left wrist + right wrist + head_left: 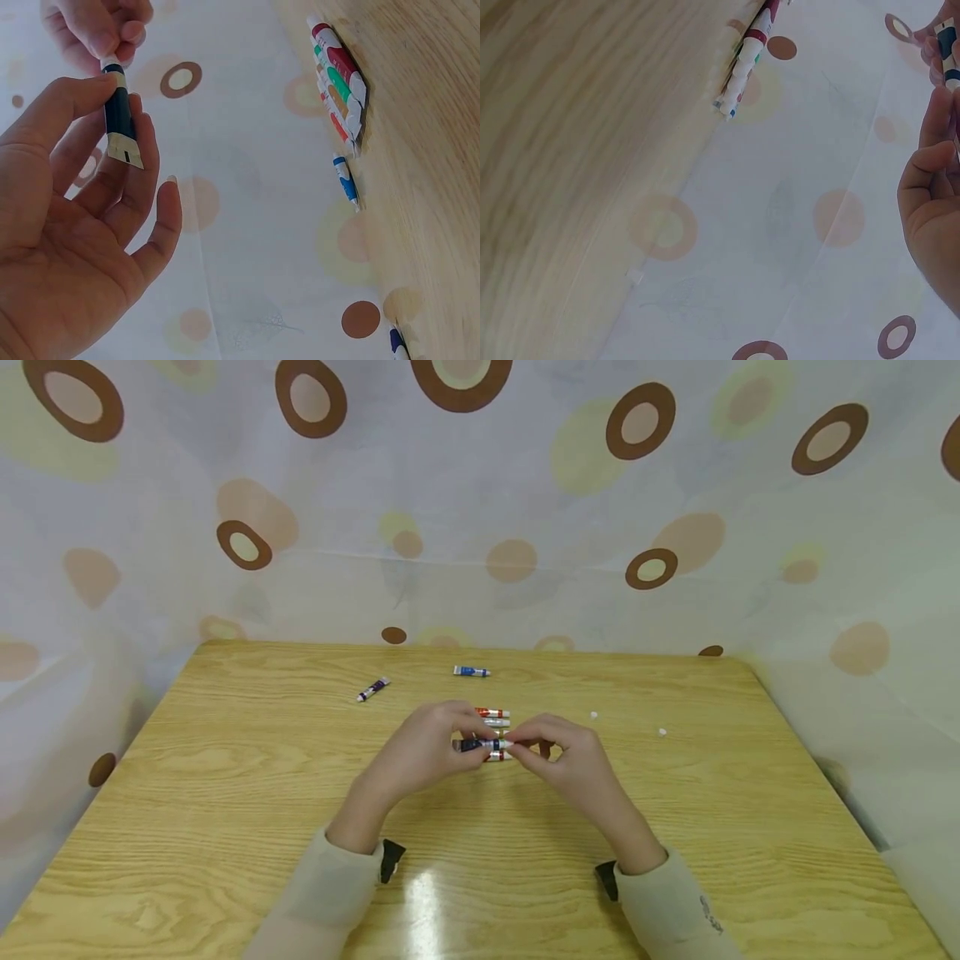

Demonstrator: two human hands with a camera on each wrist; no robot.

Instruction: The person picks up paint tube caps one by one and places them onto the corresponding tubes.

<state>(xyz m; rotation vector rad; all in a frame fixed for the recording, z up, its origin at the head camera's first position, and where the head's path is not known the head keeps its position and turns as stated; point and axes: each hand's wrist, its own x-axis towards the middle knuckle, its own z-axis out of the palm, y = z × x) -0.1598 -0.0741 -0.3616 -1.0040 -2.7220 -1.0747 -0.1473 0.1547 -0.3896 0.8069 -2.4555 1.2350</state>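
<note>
Grips dark tube (118, 109) by its body with left hand (427, 743); pinches white end (508, 744), toward three o'clock, with right hand (573, 756). Runs lengthwise nine-to-three in head view, touching both.

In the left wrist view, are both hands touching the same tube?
Yes, the left hand holds the dark tube while the right hand pinches its white end.

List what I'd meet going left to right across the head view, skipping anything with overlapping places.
Small dark purple and white tube → held dark blue and white tube → bare right hand → rightmost small white piece.
</note>
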